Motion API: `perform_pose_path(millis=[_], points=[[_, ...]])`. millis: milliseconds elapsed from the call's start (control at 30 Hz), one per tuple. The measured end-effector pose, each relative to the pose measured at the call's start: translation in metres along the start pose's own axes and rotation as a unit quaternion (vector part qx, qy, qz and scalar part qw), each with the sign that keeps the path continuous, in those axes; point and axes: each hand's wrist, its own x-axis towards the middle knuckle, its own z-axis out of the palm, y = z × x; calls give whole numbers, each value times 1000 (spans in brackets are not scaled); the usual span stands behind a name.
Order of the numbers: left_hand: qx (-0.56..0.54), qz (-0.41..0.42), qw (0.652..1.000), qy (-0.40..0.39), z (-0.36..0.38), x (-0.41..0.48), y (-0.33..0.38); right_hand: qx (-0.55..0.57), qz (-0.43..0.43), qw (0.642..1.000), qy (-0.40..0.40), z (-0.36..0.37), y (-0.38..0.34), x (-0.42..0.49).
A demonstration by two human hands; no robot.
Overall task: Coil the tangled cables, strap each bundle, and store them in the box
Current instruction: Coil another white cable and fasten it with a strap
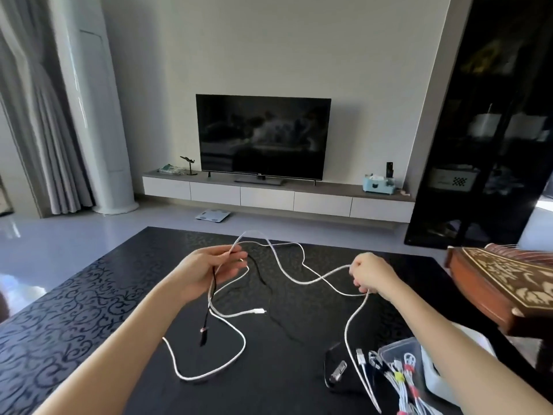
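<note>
Firstly, the left hand [206, 269] holds a thin black cable [204, 333] and a long white cable [299, 282] between loosely bent fingers, above the dark table [89, 310]. The white cable runs in tangled loops to the right hand [371, 275], whose curled fingers pinch it. At far right, the clear box [404, 348] holds strapped bundles [401, 381]; no writing is readable.
</note>
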Motion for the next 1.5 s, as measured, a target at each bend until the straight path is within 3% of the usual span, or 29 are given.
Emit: perform_pose_path(millis=[67,167,233,300,400,533,667,767,900,1000,1067,1133,1167,1233,1367,1500], points=[[62,2,998,-15,9,-5,-3,-82,-47,995,-23,14,-9,-15],[142,15,989,-25,23,-10,-8,-13,-186,982,28,27,-28,-38],[194,28,980,-45,35,-13,-10,36,-295,953,54,33,-46,-53],[223,33,971,-81,47,-17,-12,58,-340,937,48,41,-62,-61],[195,39,977,-77,52,-20,-12,90,-341,927,125,42,-71,-62],[71,46,992,94,28,-12,-10,184,-292,926,154,25,-53,-53],[9,60,972,226,5,6,-23,314,-197,906,204,7,-28,-41],[63,61,955,285,-1,23,-35,395,-156,877,227,-9,-21,-39],[242,-13,937,253,-7,41,-51,443,-152,865,179,-14,-21,-46],[468,-54,865,174,-2,47,-58,463,-132,865,142,-12,-21,-51],[511,-18,841,175,12,44,-55,477,-111,863,126,-9,-21,-53],[402,27,902,159,35,29,-48,487,-89,861,113,-4,-22,-55],[312,37,941,128,49,19,-43,492,-80,860,106,-2,-23,-56],[169,50,983,46,73,0,-38,503,-58,857,90,3,-26,-58],[-63,26,996,-64,106,-25,-33,505,-44,859,70,15,-30,-64],[-41,45,998,-24,116,-31,-36,492,-64,868,27,23,-26,-78]])
